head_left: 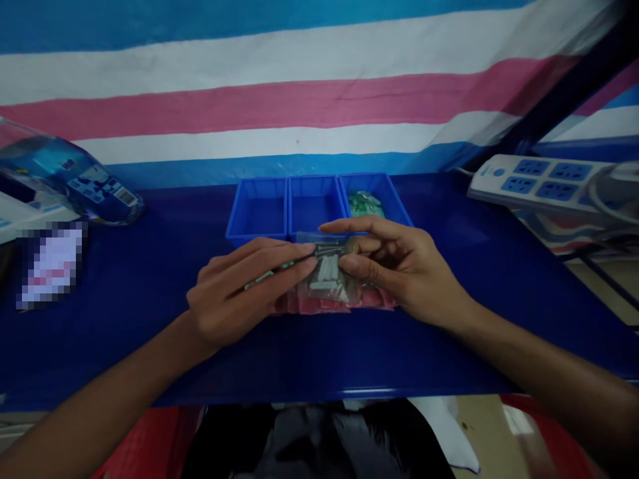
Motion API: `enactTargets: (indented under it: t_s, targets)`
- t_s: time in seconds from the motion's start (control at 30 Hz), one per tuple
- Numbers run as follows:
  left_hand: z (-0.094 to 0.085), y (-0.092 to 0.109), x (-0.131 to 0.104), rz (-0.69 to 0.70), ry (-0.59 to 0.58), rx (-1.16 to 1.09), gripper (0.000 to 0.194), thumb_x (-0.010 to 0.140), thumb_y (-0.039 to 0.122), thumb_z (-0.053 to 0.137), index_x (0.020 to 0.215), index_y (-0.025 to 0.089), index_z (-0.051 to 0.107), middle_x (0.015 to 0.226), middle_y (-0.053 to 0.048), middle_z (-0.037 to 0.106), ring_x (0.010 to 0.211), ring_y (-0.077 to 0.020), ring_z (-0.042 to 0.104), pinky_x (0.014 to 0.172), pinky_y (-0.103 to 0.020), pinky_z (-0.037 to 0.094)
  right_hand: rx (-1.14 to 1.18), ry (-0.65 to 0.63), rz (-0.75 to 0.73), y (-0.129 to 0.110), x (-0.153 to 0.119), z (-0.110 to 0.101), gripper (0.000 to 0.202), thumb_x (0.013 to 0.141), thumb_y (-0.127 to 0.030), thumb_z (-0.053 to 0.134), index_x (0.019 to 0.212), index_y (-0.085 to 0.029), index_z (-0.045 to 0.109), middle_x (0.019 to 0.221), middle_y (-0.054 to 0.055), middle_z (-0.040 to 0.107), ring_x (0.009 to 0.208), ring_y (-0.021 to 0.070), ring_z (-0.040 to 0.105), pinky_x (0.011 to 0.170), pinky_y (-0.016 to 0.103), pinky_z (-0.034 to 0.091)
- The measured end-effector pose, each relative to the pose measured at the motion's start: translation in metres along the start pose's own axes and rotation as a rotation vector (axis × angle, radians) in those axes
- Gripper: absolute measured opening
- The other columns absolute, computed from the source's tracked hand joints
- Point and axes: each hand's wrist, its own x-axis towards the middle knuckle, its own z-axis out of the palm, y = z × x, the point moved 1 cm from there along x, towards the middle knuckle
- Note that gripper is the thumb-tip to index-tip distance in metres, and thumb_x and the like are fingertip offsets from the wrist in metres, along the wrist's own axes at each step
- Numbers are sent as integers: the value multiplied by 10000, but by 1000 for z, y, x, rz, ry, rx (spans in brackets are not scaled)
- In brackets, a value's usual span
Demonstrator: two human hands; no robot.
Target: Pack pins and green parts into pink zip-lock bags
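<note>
A small clear plastic bag [327,271] holds several dark screws and white wall plugs. My left hand [239,286] is closed on the bag's left edge, thumb and fingertips pressed together. At the right edge, my right hand [414,273] pinches the same bag between thumb and a bent finger, its index finger stretched out above. Pink plastic packets [329,307] lie below the bag on the table. Bits of green show under my left fingers, mostly hidden.
Three blue bins stand behind my hands: a left bin [231,216], a middle bin [292,206] and a right bin [399,206] with green packets [365,203]. A blue-labelled bottle [94,179] lies at left. A power strip [544,181] with cables sits at right on the blue table [319,362].
</note>
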Motion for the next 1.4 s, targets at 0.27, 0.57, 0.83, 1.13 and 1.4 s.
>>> enactTargets:
  t_s: [0.27,0.57,0.83,1.13,1.4]
  targets:
    - [9,-9,8,-552,159,-413,40,843,234,729,817,203,732,601,42,671,465,-81,594,425,-186,487,-618,190,-585,12,0,-8,550,885,-154,653,1386,-343,527,1140,66,639,882,212,649,694,376,584]
    - [10,-3,10,-668,61,-693,334,927,246,622,1253,177,614,878,-53,760,530,-112,649,435,-212,540,-597,374,-553,8,5,-28,180,890,-190,662,1005,-298,747,948,22,736,791,192,686,677,356,566]
    - [9,-8,8,-619,50,-664,291,942,242,593,1228,186,604,913,-58,753,599,-116,659,473,-218,559,-352,566,-182,53,40,-103,384,803,-323,759,1160,-262,630,757,-11,708,660,180,648,642,340,516]
    - [10,-9,8,-645,5,-687,280,943,250,586,1216,185,591,909,-56,751,598,-111,660,494,-213,558,-792,321,-111,61,46,-95,208,864,-385,674,1007,-270,772,898,65,737,899,280,615,758,453,488]
    - [10,-9,7,-652,-14,-663,269,945,278,585,1199,192,591,913,-47,751,610,-113,661,519,-223,563,-924,240,-232,65,47,-95,254,929,-414,590,909,-245,779,865,64,710,919,264,573,863,469,447]
